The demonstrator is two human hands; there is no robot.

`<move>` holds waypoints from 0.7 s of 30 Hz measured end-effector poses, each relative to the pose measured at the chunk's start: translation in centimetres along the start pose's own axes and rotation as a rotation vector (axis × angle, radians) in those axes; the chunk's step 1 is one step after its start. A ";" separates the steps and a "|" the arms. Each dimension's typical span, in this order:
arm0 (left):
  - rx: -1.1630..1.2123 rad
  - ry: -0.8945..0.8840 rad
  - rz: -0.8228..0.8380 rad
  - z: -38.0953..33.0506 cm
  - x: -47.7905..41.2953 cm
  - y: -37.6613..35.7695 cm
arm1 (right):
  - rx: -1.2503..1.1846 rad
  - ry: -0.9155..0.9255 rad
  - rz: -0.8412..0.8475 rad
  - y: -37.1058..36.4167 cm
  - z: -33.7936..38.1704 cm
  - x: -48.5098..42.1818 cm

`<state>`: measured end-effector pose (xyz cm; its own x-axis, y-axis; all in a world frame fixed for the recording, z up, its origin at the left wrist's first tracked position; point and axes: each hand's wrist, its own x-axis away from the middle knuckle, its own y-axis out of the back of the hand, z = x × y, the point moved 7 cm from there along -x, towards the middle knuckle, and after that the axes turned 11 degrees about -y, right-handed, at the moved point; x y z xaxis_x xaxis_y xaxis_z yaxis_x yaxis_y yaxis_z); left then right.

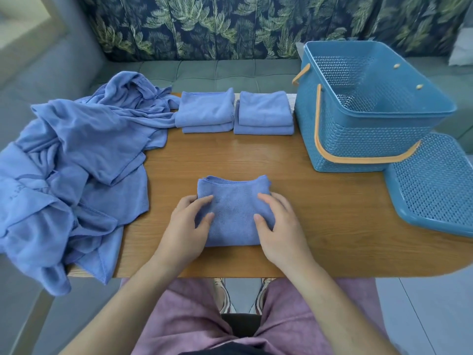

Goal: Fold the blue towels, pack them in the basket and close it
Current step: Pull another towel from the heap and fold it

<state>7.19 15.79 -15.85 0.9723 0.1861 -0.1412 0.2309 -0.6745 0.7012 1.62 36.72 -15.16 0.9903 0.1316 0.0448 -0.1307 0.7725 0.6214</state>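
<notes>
A folded blue towel [234, 208] lies near the table's front edge. My left hand [188, 225] rests on its left side and my right hand [277, 226] on its right side, fingers pressing down on the cloth. Two stacks of folded blue towels sit at the back: a left stack [206, 111] and a right stack [265, 114]. A heap of unfolded blue towels [71, 170] covers the table's left end and hangs over its edge. The blue perforated basket [358, 139] with orange handles stands open at the right, with nothing inside. Its blue lid [435, 188] lies beside it.
The wooden table [320, 213] has bare surface between the folded towel and the basket. A grey-green sofa [230, 73] with leaf-patterned cushions runs behind the table. My legs in pink trousers show below the front edge.
</notes>
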 end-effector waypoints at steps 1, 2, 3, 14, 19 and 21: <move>0.063 0.020 -0.016 -0.1 -0.1 0.2 | -0.063 -0.026 0.008 0.2 0.1 -0.1; 0.117 0.035 -0.040 -0.2 -0.2 0.5 | -0.109 -0.049 0.008 0.4 0.3 -0.2; 0.166 0.049 -0.065 -0.3 -0.4 0.8 | -0.141 -0.062 0.004 0.6 0.5 -0.4; 0.164 -0.073 -0.306 -3.0 -15.9 11.7 | -0.098 0.120 0.009 2.4 14.1 -15.6; 0.103 -0.068 -0.293 -0.2 -26.0 13.5 | -0.020 0.085 0.034 -0.3 17.7 -25.0; 0.088 -0.037 -0.289 1.7 -28.6 13.2 | -0.016 0.076 0.026 -1.4 18.0 -27.3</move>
<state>-17.50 0.31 -3.77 0.8661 0.3540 -0.3530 0.4989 -0.6570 0.5652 -24.40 20.85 -3.16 0.9801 0.1985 0.0008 -0.1580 0.7776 0.6086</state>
